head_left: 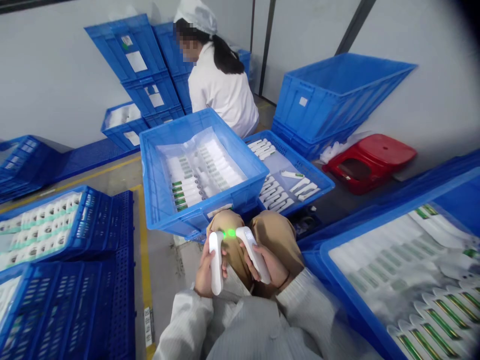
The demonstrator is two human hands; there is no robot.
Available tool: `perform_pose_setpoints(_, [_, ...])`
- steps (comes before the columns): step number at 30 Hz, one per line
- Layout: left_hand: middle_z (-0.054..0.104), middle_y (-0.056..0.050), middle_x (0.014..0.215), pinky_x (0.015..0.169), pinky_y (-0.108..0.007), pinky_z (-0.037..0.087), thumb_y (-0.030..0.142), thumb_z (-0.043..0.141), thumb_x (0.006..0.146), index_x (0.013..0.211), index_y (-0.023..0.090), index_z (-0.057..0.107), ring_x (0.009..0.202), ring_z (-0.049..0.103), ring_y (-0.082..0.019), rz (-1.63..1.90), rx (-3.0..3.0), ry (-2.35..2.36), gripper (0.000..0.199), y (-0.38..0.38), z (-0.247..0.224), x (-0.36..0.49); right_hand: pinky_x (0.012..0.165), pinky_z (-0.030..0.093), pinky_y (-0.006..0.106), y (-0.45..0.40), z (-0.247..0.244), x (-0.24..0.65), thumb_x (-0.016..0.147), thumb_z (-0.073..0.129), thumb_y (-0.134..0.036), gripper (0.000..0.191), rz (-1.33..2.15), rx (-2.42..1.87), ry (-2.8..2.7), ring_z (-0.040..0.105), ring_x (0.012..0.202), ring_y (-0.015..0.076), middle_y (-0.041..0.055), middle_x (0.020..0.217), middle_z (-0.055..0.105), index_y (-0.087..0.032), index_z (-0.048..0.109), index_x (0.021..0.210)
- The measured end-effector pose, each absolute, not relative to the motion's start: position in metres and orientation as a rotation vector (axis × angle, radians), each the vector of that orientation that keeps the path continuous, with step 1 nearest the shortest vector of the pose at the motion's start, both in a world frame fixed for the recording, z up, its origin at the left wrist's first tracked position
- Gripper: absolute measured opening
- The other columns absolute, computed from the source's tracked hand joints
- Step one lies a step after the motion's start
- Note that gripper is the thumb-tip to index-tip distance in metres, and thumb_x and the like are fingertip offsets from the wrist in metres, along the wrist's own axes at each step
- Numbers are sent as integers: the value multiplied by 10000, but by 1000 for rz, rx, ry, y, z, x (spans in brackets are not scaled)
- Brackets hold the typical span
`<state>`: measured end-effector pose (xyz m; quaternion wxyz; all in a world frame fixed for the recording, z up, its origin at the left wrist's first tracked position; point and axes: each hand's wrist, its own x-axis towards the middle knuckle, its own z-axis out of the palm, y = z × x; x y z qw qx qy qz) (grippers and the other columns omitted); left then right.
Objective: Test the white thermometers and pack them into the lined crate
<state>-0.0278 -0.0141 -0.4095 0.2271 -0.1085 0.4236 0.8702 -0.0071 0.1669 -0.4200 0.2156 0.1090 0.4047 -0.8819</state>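
My left hand (205, 270) is closed around a white infrared thermometer (216, 265), held upright over my lap. In my right hand (270, 265) is a second white infrared thermometer (255, 256), tilted, with a lit display near its head. The two heads point towards each other with a small gap between them. A green glow shows in that gap and on my trouser leg. Just beyond my knees stands a blue crate (240, 195) holding rows of white thermometers, some with green strips showing. My fingers hide parts of both handles.
A shallow blue tray (322, 184) with white parts sits behind the crate. At right is a large blue bin (328, 260) of thermometers; at left, crates (93, 220) of white units. A co-worker (221, 85) sits ahead, near stacked bins (138, 60) and a red stool (386, 150).
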Motion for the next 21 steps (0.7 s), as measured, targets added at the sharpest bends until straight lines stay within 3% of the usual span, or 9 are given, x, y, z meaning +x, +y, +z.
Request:
perform_pose_setpoints(5, [638, -55, 929, 496, -260, 515, 404, 678, 792, 1489, 291, 154, 625, 627, -161, 2285, -279, 1399, 878, -11, -413, -23, 292, 339, 191, 160, -423, -7, 746, 702, -406, 387, -2379, 248, 1374, 486, 335, 83, -46, 615, 563, -174, 524, 999])
perform_pose_setpoints(9, [584, -140, 1208, 493, -294, 529, 449, 668, 790, 1492, 276, 172, 682, 659, -200, 2175, -192, 1551, 876, -9, -417, -23, 307, 389, 183, 156, -426, -6, 777, 689, -400, 420, -2300, 281, 1437, 504, 352, 86, -61, 613, 562, -183, 458, 1052])
perform_pose_setpoints(11, [566, -154, 1247, 496, -302, 539, 463, 655, 795, 1494, 264, 167, 689, 662, -206, 2151, -179, 1576, 876, -8, -418, -24, 308, 415, 196, 156, -427, -6, 779, 687, -406, 465, -2283, 310, 1435, 523, 358, 99, -57, 630, 575, -191, 432, 1102])
perform_pose_setpoints(16, [582, -128, 1228, 524, -306, 561, 458, 657, 794, 1482, 273, 200, 686, 660, -192, 2151, -158, 1618, 846, -7, -418, -25, 298, 416, 210, 154, -426, -6, 787, 670, -399, 476, -2272, 339, 1428, 521, 351, 117, -46, 589, 583, -180, 429, 1134])
perform_pose_setpoints(21, [669, -73, 917, 494, -284, 525, 485, 733, 712, 1433, 206, 236, 622, 647, -191, 2193, -256, 1547, 918, -6, -421, -26, 327, 416, 221, 154, -425, -6, 778, 692, -342, 488, -2321, 316, 1397, 526, 359, 118, -41, 614, 600, -183, 431, 1158])
